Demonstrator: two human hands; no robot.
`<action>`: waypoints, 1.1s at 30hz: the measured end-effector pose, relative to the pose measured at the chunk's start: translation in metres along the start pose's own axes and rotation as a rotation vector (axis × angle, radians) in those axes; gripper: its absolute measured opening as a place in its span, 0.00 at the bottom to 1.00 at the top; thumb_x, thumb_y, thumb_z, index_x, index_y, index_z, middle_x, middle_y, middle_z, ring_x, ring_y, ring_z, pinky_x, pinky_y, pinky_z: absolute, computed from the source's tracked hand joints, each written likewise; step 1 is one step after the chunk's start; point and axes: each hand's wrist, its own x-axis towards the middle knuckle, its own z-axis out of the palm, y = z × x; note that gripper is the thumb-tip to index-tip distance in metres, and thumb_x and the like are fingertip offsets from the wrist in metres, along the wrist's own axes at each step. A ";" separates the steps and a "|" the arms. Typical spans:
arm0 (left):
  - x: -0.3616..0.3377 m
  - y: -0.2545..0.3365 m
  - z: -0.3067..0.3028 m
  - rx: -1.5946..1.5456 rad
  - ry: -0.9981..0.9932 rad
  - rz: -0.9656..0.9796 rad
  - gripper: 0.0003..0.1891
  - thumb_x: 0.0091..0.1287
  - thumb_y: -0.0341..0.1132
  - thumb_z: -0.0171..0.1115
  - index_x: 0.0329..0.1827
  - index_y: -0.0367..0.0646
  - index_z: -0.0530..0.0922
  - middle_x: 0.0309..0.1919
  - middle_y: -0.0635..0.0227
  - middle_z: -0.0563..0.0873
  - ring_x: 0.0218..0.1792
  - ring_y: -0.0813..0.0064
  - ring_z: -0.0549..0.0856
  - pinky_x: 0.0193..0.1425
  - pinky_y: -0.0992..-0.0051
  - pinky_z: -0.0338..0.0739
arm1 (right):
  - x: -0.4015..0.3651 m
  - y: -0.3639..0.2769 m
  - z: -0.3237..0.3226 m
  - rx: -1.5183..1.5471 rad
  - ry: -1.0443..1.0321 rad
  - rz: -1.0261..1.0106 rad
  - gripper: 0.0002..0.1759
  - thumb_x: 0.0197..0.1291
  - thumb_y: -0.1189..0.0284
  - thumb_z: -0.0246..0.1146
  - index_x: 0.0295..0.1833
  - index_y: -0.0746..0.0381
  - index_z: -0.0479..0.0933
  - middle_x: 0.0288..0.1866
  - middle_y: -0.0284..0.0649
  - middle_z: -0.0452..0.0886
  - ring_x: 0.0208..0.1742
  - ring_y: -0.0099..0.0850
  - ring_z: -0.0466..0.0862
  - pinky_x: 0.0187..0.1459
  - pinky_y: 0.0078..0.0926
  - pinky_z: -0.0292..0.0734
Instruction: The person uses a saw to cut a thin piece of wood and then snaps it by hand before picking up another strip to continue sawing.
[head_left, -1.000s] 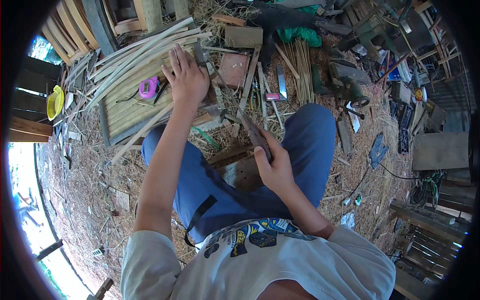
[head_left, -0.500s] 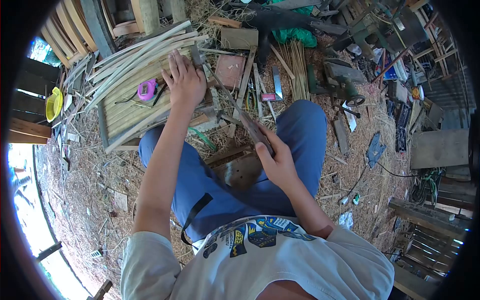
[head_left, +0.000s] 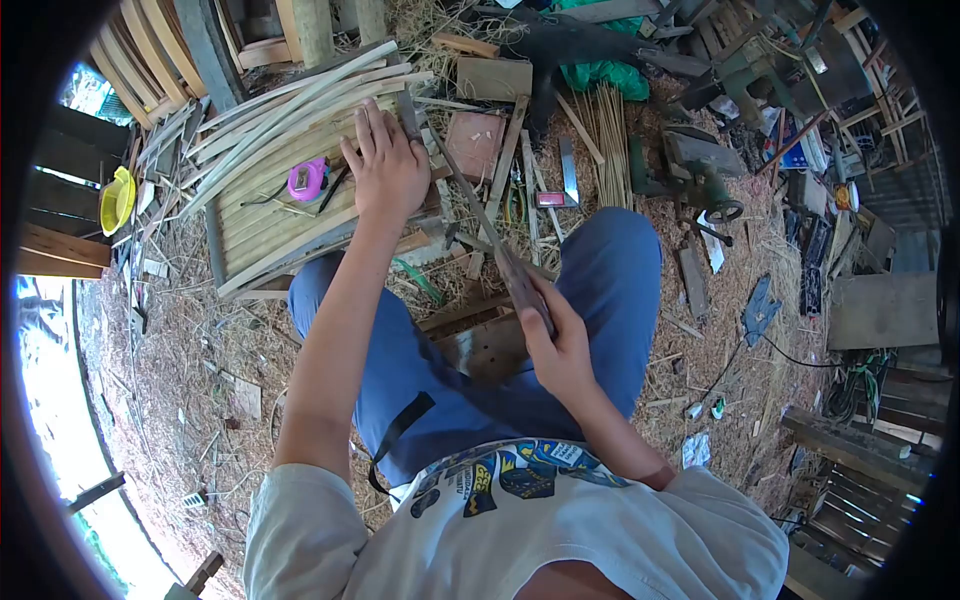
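My left hand lies with spread fingers on the right part of a slatted wooden panel. Long pale strips lie across the panel's upper side. A pink tape measure sits on the slats left of that hand, beside a thin dark stick. My right hand is wrapped round the brown handle of a long, narrow-bladed tool above my lap. Its blade slants up and left, with the tip near my left wrist.
Beyond my knees lie a square with a red part, a reddish block and a bundle of thin sticks. A metal vise-like device stands to the right. At far left is a yellow basin.
The whole scene has shifted slightly right and down in the view. My left hand still rests on the panel, and my right hand keeps its hold on the tool.
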 end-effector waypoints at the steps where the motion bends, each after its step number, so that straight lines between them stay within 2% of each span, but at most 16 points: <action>1: -0.002 0.000 0.001 0.005 -0.003 0.003 0.36 0.83 0.46 0.42 0.87 0.28 0.61 0.92 0.46 0.47 0.92 0.47 0.46 0.91 0.34 0.43 | 0.002 -0.003 0.003 -0.008 0.007 -0.007 0.30 0.80 0.67 0.61 0.81 0.69 0.71 0.58 0.51 0.91 0.57 0.33 0.89 0.61 0.33 0.81; 4: 0.000 0.000 0.001 0.015 0.000 0.006 0.36 0.83 0.46 0.42 0.86 0.28 0.61 0.92 0.46 0.47 0.92 0.47 0.47 0.91 0.35 0.43 | 0.022 -0.012 0.012 -0.029 0.019 -0.022 0.30 0.80 0.67 0.60 0.81 0.68 0.71 0.56 0.50 0.91 0.53 0.32 0.90 0.59 0.32 0.81; 9: -0.001 0.000 0.001 0.009 0.017 0.005 0.37 0.82 0.46 0.43 0.86 0.27 0.61 0.92 0.46 0.47 0.92 0.47 0.47 0.91 0.35 0.44 | -0.011 -0.002 0.007 -0.010 0.025 -0.003 0.29 0.80 0.67 0.60 0.81 0.67 0.72 0.52 0.51 0.90 0.49 0.33 0.89 0.56 0.30 0.81; 12: -0.001 -0.001 0.003 0.015 0.030 0.022 0.37 0.82 0.46 0.43 0.86 0.27 0.61 0.92 0.46 0.47 0.92 0.47 0.47 0.91 0.35 0.44 | 0.012 0.010 0.021 -0.122 0.076 -0.166 0.30 0.80 0.67 0.60 0.82 0.66 0.70 0.52 0.52 0.89 0.51 0.35 0.91 0.57 0.32 0.82; 15: -0.001 -0.001 0.001 0.026 0.023 0.021 0.37 0.82 0.46 0.43 0.86 0.27 0.61 0.92 0.46 0.47 0.92 0.47 0.47 0.91 0.35 0.44 | 0.029 -0.013 0.028 -0.092 0.018 -0.073 0.31 0.80 0.67 0.60 0.83 0.66 0.69 0.56 0.56 0.89 0.57 0.38 0.92 0.59 0.36 0.82; 19: 0.000 -0.001 -0.001 0.016 0.021 0.013 0.37 0.81 0.46 0.44 0.86 0.27 0.62 0.92 0.46 0.48 0.92 0.47 0.48 0.90 0.34 0.45 | -0.006 -0.001 0.019 -0.107 0.041 -0.111 0.31 0.81 0.67 0.60 0.83 0.66 0.68 0.53 0.54 0.88 0.52 0.37 0.91 0.57 0.35 0.81; 22: -0.002 -0.001 0.003 0.013 0.031 0.034 0.37 0.81 0.46 0.45 0.85 0.27 0.63 0.92 0.46 0.49 0.92 0.48 0.48 0.90 0.34 0.45 | -0.004 0.002 0.022 -0.083 0.063 -0.146 0.31 0.81 0.66 0.60 0.83 0.66 0.69 0.54 0.53 0.88 0.52 0.35 0.89 0.57 0.35 0.81; 27: -0.002 -0.002 0.002 0.023 0.049 0.031 0.37 0.81 0.46 0.46 0.85 0.27 0.64 0.92 0.46 0.50 0.92 0.48 0.49 0.90 0.34 0.46 | 0.037 -0.004 0.029 0.027 0.020 -0.057 0.31 0.81 0.67 0.59 0.83 0.67 0.69 0.61 0.53 0.89 0.60 0.34 0.90 0.63 0.32 0.80; 30: -0.001 -0.001 0.002 0.008 0.056 0.031 0.37 0.80 0.46 0.45 0.85 0.27 0.64 0.92 0.46 0.51 0.92 0.48 0.49 0.90 0.34 0.46 | 0.007 -0.002 0.020 -0.027 -0.007 -0.014 0.30 0.81 0.67 0.59 0.83 0.68 0.69 0.61 0.53 0.88 0.59 0.34 0.89 0.64 0.31 0.79; 33: -0.001 0.000 0.002 0.012 0.053 0.022 0.37 0.81 0.46 0.45 0.85 0.27 0.64 0.92 0.46 0.51 0.92 0.48 0.49 0.90 0.35 0.46 | 0.002 0.003 0.016 -0.031 0.027 -0.082 0.31 0.81 0.67 0.60 0.83 0.68 0.69 0.62 0.53 0.88 0.61 0.35 0.89 0.65 0.31 0.79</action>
